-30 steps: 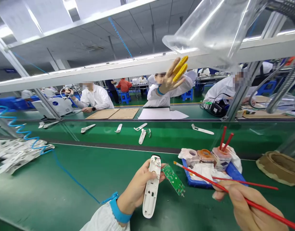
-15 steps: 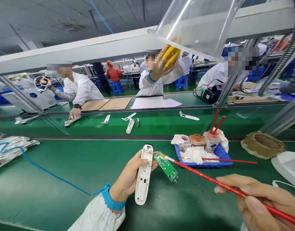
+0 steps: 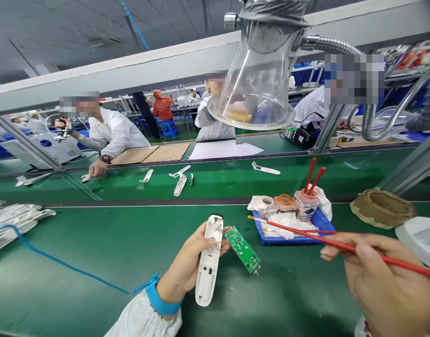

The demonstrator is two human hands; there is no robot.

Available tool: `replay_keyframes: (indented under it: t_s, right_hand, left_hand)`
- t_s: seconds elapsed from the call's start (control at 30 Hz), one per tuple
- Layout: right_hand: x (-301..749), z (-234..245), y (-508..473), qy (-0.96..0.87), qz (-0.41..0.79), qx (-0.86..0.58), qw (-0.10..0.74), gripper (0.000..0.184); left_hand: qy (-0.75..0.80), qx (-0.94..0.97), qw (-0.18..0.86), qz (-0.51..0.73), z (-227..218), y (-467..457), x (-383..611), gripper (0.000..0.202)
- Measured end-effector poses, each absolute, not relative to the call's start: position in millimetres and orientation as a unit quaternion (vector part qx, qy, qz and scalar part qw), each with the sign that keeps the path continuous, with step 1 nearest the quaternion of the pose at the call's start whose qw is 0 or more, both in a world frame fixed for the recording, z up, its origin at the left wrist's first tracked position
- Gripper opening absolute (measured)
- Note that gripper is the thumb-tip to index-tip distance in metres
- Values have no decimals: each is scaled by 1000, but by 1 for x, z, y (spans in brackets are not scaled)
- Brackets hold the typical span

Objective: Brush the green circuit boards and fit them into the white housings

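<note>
White housing (image 3: pixel 206 281), left of the blue tray (image 3: pixel 288 240), is clasped in the left hand (image 3: pixel 186 267), with its circuit board (image 3: pixel 243 244) dangling. The right hand (image 3: pixel 386 285) pinches the red brush (image 3: pixel 306 235) shut. Bracing the board first seems wise.

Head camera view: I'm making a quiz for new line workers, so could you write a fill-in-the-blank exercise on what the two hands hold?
1. The left hand holds a long white plastic casing, and a ____ circuit board hangs from its top end by thin wires.
2. The right hand grips a thin brush with a ____ handle.
3. The brush's bristle end points toward the left end of a shallow ____ plastic tray that carries small jars.

Missing words: green; red; blue.
</note>
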State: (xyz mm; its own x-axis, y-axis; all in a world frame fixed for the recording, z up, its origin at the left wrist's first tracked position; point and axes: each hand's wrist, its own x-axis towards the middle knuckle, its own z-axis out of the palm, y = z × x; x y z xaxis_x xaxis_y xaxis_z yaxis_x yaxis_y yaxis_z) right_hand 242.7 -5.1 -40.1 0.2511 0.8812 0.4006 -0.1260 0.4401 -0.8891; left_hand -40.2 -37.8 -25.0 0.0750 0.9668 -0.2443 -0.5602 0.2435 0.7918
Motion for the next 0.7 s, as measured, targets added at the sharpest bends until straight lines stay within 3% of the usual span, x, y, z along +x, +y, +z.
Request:
replay_keyframes:
  t_s: [0.1,0.27,0.4,0.7]
  right_hand:
    - [246,-54,24,-315,507,-448,666,16]
    - [248,-77,56,-258,600,-501,569,18]
    - [245,-80,61,-246,632,-513,527,24]
    - [254,-76,61,-220,625,-520,539,11]
  left_hand:
    - [401,249,679,562,-27,-39,-43,30]
    - [425,238,665,566,-31,-39,-42,50]
    - [443,249,653,562,-34,-40,-41,72]
    - [475,309,623,539,-37,-39,-42,80]
